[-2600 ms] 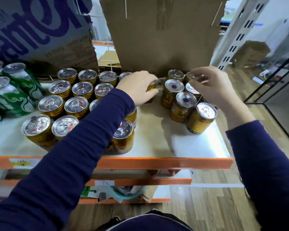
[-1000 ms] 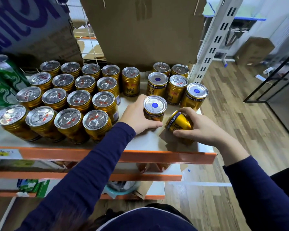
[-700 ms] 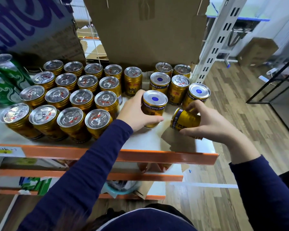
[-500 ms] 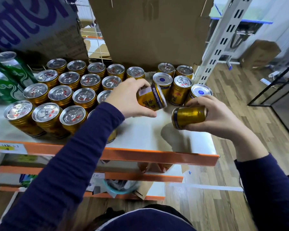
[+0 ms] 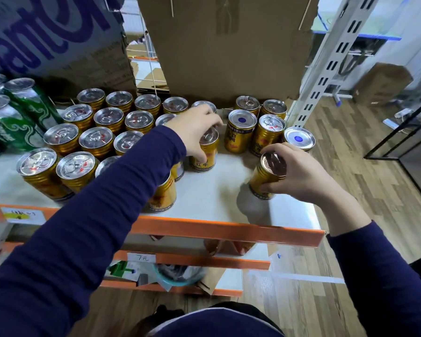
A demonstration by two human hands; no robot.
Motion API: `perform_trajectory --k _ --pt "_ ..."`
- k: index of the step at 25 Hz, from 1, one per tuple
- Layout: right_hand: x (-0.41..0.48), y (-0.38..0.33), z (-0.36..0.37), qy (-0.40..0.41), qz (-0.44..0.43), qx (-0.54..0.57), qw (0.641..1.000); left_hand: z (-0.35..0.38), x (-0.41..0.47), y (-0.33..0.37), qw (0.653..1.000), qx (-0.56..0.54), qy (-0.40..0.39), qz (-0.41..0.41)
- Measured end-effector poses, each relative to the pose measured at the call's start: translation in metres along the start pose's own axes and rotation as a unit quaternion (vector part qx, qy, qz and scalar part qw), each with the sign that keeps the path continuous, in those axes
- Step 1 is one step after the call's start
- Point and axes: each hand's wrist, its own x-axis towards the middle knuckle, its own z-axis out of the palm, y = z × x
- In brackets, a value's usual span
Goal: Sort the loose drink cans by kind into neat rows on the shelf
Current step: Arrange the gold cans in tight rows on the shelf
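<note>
- The tilted gold can [image 5: 264, 181], a short ribbed metal cylinder with a silver pull-tab lid, is seen right of centre, over the right end of the white shelf board [image 5: 216, 190] with its orange front lip.
- Its long axis is leaned: the lid is turned up and to the right, the base down and to the left. Whether the base rim touches the board cannot be told.
- This can is clamped in the right hand [image 5: 301, 173], which lies to its right. The fingers [image 5: 277, 149] are curled over the far side of the lid and the thumb is pressed on the lower wall.
- The upright gold can [image 5: 206, 154], of the same make, stands on the board at centre frame, just right of the rows of gold cans [image 5: 96, 139].
- It is gripped from above by the left hand [image 5: 196, 132], with the fingers curled round the lid edge and the thumb laid down the near wall.
- A bare strip of board is left between the two held cans. Behind it a blue-dotted gold can [image 5: 241, 132], apparently standing base up, is set beside tab-topped ones.
- The coming move is judged to turn on that strip: the tilted can must be righted and carried left and back, for which the right hand is the nearer.
- Tall green cans [image 5: 12, 122] are kept at the left edge, and a brown cardboard box [image 5: 229, 57] closes the back.
</note>
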Motion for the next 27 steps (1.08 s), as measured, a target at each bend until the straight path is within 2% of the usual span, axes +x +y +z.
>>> perform_trajectory --k 2,11,18,21,24,27 --pt "0.000 0.000 0.000 -0.002 0.004 -0.003 1.000 -0.003 -0.001 -0.005 0.999 -0.017 0.037 -0.034" --pt "0.000 -0.002 -0.001 -0.005 0.019 0.000 1.000 -0.012 0.008 -0.010 0.997 0.021 0.037 -0.068" --pt "-0.004 -0.006 -0.002 -0.010 0.022 -0.012 1.000 -0.013 -0.001 -0.015 0.996 0.000 0.029 -0.080" --pt "-0.004 -0.008 -0.008 -0.019 0.014 -0.012 1.000 -0.011 -0.028 -0.022 0.991 -0.009 0.091 -0.095" --pt "0.003 -0.021 -0.008 -0.006 0.017 0.010 1.000 0.002 -0.066 -0.028 0.976 -0.033 0.163 -0.143" --pt "0.020 -0.053 0.004 -0.007 -0.033 0.020 0.999 0.017 -0.084 -0.030 0.967 -0.030 0.176 -0.180"
